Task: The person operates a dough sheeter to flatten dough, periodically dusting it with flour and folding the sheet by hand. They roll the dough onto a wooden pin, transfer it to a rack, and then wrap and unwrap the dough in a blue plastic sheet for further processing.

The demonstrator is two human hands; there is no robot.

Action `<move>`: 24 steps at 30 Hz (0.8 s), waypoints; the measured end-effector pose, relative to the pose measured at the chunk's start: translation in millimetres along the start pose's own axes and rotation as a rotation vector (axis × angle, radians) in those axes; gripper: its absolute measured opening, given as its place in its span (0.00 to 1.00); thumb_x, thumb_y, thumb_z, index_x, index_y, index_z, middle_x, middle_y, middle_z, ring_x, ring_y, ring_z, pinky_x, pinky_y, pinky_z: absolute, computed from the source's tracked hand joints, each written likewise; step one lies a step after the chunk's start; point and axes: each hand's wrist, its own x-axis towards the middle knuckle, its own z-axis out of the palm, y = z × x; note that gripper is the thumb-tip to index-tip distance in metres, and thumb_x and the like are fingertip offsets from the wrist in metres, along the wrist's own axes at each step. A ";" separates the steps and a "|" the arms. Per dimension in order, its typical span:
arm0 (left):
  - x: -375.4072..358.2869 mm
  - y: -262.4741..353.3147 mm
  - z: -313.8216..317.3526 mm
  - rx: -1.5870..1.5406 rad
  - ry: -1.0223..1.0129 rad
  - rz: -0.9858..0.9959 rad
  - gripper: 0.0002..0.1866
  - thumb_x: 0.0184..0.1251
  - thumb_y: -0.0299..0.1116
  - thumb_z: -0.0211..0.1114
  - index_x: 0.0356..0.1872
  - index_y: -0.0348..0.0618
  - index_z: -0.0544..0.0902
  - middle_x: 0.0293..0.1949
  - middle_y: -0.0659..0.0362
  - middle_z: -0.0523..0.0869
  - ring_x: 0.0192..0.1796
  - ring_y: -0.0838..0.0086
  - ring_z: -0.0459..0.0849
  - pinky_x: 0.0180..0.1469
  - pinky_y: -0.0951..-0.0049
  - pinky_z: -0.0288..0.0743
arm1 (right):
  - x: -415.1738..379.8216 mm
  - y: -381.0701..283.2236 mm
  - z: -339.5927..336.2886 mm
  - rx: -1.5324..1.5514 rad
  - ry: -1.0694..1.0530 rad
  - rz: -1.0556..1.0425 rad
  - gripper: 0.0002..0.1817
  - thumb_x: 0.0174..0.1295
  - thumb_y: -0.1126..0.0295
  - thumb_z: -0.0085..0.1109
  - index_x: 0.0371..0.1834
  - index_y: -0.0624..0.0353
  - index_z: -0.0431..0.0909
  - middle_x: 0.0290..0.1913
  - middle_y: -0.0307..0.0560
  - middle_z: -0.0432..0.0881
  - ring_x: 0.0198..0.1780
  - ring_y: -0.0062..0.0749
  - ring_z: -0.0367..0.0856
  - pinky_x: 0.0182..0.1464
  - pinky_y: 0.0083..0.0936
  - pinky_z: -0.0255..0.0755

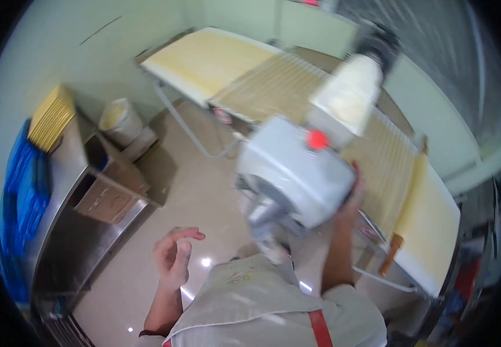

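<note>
Pale-grey, box-shaped metal machine with a round red knob, just off centre toward 3 o'clock | your right hand touches its 4 o'clock side, grip hidden, cannot tell | your left hand, half-open, empty, toward 7 o'clock, might best steady the opposite side | long cream-topped table spans 11 to 4 o'clock.

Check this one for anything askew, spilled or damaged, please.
One mild oddity: the rolling pin lies across the table with its near handle jutting past the edge, where it might get knocked. No clear spill or damage shows, though blur around the machine hides fine detail.
</note>
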 end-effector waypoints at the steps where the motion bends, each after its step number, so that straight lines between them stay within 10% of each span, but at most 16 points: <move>1: 11.4 -13.6 -26.2 0.030 0.041 -0.020 0.13 0.68 0.34 0.56 0.45 0.34 0.81 0.36 0.53 0.86 0.41 0.69 0.82 0.46 0.69 0.73 | -0.6 -2.3 -1.9 0.010 -0.101 0.052 0.35 0.69 0.43 0.37 0.69 0.61 0.59 0.64 0.51 0.69 0.67 0.39 0.64 0.70 0.35 0.52; 4: 74.5 -62.3 -78.2 0.071 0.037 -0.078 0.13 0.69 0.34 0.56 0.44 0.35 0.81 0.36 0.54 0.86 0.41 0.72 0.82 0.46 0.73 0.72 | 27.4 -28.1 -5.6 -0.518 0.104 -0.175 0.40 0.67 0.40 0.40 0.68 0.65 0.59 0.63 0.51 0.69 0.66 0.38 0.64 0.71 0.36 0.51; 8: 183.4 -119.8 -99.6 0.050 -0.193 -0.103 0.12 0.70 0.33 0.56 0.46 0.34 0.80 0.37 0.55 0.84 0.44 0.73 0.81 0.49 0.73 0.73 | 59.7 -97.5 82.4 -1.166 -0.073 -0.321 0.24 0.72 0.61 0.43 0.63 0.69 0.66 0.61 0.52 0.72 0.65 0.35 0.68 0.67 0.29 0.56; 14: 323.9 -279.4 -186.9 0.237 -0.317 -0.259 0.12 0.68 0.31 0.58 0.47 0.35 0.80 0.38 0.53 0.86 0.44 0.71 0.84 0.48 0.72 0.75 | 157.4 -82.0 127.8 -1.872 -0.346 0.182 0.14 0.63 0.71 0.50 0.49 0.65 0.76 0.43 0.57 0.79 0.47 0.46 0.78 0.54 0.31 0.67; 19: 429.3 -372.4 -248.3 0.478 -0.304 -0.280 0.14 0.63 0.31 0.60 0.47 0.37 0.80 0.41 0.49 0.85 0.44 0.59 0.85 0.50 0.69 0.76 | 170.1 -80.7 95.7 -1.803 -0.055 0.534 0.11 0.54 0.76 0.56 0.41 0.66 0.75 0.35 0.45 0.77 0.41 0.30 0.76 0.46 0.26 0.70; 21: 501.5 -376.4 -222.1 0.527 -0.404 0.002 0.16 0.61 0.32 0.60 0.50 0.38 0.78 0.47 0.47 0.82 0.52 0.52 0.80 0.56 0.62 0.72 | 169.2 -81.3 122.5 -1.453 0.019 0.386 0.07 0.46 0.72 0.59 0.22 0.65 0.73 0.22 0.33 0.68 0.26 0.20 0.69 0.30 0.22 0.65; 24: 608.3 -401.0 -164.1 0.457 -0.632 0.306 0.22 0.63 0.32 0.60 0.58 0.41 0.73 0.58 0.45 0.75 0.63 0.51 0.71 0.63 0.58 0.65 | 176.0 -96.1 199.2 -1.370 0.097 0.255 0.10 0.59 0.64 0.55 0.33 0.61 0.72 0.29 0.33 0.71 0.32 0.18 0.68 0.34 0.22 0.64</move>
